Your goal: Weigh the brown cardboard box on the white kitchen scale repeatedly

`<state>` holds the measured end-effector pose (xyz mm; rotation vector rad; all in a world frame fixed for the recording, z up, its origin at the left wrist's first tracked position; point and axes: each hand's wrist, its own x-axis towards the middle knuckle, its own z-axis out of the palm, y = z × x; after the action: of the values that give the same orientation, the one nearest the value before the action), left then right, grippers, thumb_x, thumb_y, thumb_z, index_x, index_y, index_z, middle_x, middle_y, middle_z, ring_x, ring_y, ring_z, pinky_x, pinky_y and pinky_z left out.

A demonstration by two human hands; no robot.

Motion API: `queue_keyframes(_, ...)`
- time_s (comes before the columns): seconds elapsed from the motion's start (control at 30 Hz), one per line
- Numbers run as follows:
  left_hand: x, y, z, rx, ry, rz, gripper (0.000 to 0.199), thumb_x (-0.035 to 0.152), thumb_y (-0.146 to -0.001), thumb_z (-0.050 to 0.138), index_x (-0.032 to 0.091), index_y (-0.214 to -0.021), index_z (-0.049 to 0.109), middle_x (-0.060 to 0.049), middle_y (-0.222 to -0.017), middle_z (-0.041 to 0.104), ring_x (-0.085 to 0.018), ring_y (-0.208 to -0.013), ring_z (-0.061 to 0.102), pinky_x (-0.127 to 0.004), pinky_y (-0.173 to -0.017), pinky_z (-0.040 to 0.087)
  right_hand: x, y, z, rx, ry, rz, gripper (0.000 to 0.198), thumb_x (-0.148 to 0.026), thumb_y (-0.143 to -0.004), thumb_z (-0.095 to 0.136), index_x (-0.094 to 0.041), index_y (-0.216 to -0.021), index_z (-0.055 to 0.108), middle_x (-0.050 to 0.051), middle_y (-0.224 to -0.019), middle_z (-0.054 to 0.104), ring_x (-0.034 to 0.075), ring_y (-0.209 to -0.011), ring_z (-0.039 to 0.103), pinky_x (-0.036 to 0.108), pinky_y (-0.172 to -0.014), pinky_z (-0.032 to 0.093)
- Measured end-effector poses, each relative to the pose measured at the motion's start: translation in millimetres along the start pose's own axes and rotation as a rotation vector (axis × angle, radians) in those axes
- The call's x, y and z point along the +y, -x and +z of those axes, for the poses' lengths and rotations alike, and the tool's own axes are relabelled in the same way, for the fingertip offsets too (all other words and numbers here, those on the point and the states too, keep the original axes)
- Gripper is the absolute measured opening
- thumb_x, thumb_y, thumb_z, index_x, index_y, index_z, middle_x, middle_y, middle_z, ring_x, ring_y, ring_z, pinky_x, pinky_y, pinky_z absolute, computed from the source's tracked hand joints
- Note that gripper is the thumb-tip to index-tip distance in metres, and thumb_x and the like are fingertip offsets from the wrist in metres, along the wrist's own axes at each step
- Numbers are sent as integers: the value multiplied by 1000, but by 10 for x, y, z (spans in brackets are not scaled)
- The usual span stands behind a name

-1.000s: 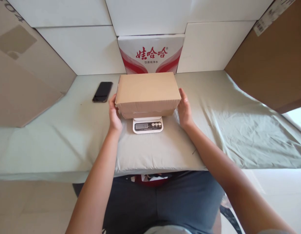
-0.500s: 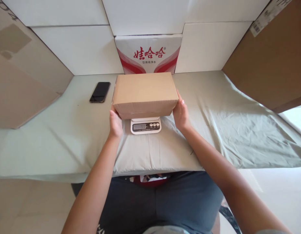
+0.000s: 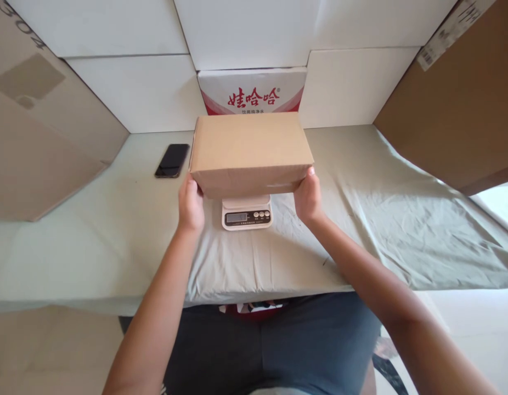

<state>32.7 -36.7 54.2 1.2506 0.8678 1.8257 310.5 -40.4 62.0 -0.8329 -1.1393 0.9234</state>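
The left hand (image 3: 191, 204) and right hand (image 3: 308, 196) grip a brown cardboard box (image 3: 252, 141) between them, by its near lower corners. The box is over a white scale (image 3: 248, 218) on the cloth-covered tabletop (image 3: 344, 164); whether they touch cannot be told. A dark phone (image 3: 172, 160) lies left of the box.

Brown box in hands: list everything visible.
The box is oblong, brown, seemingly cardboard, its long side across the view. The flat top looks closed; the front face is creased, with a pale streak low at right. The left hand and right hand hold its ends near the front corners. It hides the back of the scale; whether they touch is unclear.
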Motion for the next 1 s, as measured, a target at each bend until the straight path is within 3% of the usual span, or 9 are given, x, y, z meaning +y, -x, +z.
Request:
queue_keyframes(0.07, 30, -226, -16, -14, -11, 7, 55, 75, -96, 84, 24, -117, 87, -10, -127, 86, -37, -148, 73, -49, -130, 59, -11, -208, 54, 12, 7, -31, 89, -99, -94, 48, -40, -158, 70, 1, -168, 71, 35, -189, 24, 56, -158, 20)
queue_keyframes(0.17, -115, -641, 35, -17, 20, 38, 47, 72, -106, 75, 26, -112, 85, -7, -125, 86, -34, -154, 70, -43, -132, 56, 86, -605, 175, 26, 20, -90, 99, -104, -92, 42, -37, -161, 65, 2, -169, 68, 36, -189, 23, 60, -156, 25)
queue_keyframes(0.27, -455, -976, 162, 33, 126, 60, 63, 78, -114, 55, 21, -123, 80, -11, -140, 84, -31, -162, 63, -47, -141, 46, 301, -970, 297, 15, 19, -134, 104, -105, -84, 57, -38, -163, 62, 0, -174, 64, 37, -187, 29, 58, -157, 23)
queue_keyframes(0.37, -797, -1118, 256, 127, 151, -78, 72, 84, -112, 50, 21, -127, 80, -14, -152, 80, -27, -172, 53, -43, -145, 40, 566, -1186, 358, -17, 28, -135, 113, -106, -76, 70, -42, -169, 56, -4, -178, 61, 34, -182, 40, 57, -156, 28)
queue_keyframes(0.47, -1015, -1138, 241, 168, 132, -141, 67, 81, -112, 53, 23, -127, 82, -12, -155, 78, -25, -173, 52, -36, -144, 40, 809, -1245, 336, -50, 29, -101, 122, -109, -73, 71, -44, -174, 49, -6, -176, 64, 30, -180, 41, 56, -156, 28)
queue_keyframes(0.63, -1170, -1160, 128, 159, 120, -186, 58, 70, -116, 52, 22, -125, 83, -11, -148, 82, -24, -167, 59, -37, -142, 44, 1016, -1191, 227, -75, 40, -38, 126, -102, -73, 80, -42, -178, 41, -3, -180, 60, 30, -177, 45, 55, -155, 30)
queue_keyframes(0.8, -1239, -1178, 127, 180, 153, -183, 52, 61, -118, 51, 20, -116, 82, -15, -145, 83, -25, -164, 63, -38, -141, 45, 983, -1144, 214, -55, 24, 6, 120, -85, -71, 90, -34, -171, 47, 6, -183, 56, 33, -171, 54, 54, -152, 39)
queue_keyframes(1.0, -1282, -1184, 164, 209, 134, -219, 53, 76, -105, 66, 25, -108, 79, -11, -144, 83, -28, -170, 56, -41, -143, 44, 875, -1093, 232, -42, 1, 81, 104, -64, -71, 90, -35, -163, 51, 5, -175, 65, 32, -164, 61, 55, -149, 44)
